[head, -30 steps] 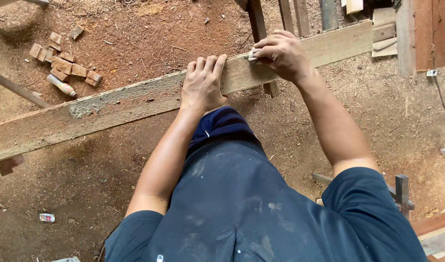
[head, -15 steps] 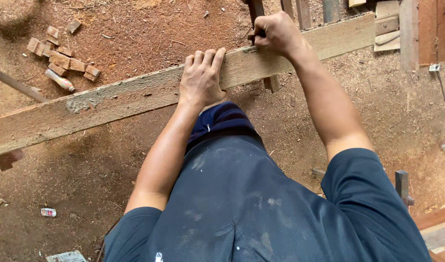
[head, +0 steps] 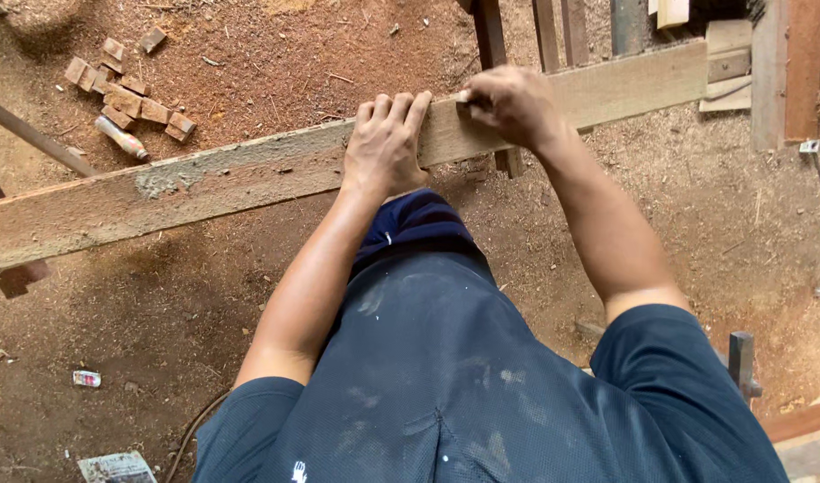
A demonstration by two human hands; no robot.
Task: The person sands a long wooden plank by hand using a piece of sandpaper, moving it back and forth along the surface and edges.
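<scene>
A: Where do we have the plank (head: pixel 204 183)?

B: It runs across in front of us, lower at our left and rising to our right, above the sawdust floor (head: pixel 249 54). Its far right end reaches the upright timbers (head: pixel 768 72).

A: And our left hand (head: pixel 385 145)?

B: Flat on the plank, palm down, fingers (head: pixel 394 109) stretched together over the far edge. It presses rather than grips.

A: Our right hand (head: pixel 513 105)?

B: Just beside the left, further along the plank. It is curled, fingertips pinched around a small thing (head: pixel 464 98) at the plank's top edge. We cannot tell what that thing is; only a pale tip shows.

A: Do the hands touch?

B: No, they sit close, with a bit of bare wood between them.

A: What else lies about?

B: A heap of small wood blocks (head: pixel 128 89) on the floor beyond the plank at our left, with a bottle (head: pixel 121 139) beside them. Dark posts (head: pixel 490 36) stand behind the plank near our right hand. A small can (head: pixel 86 378) lies on the floor near our left side.
</scene>
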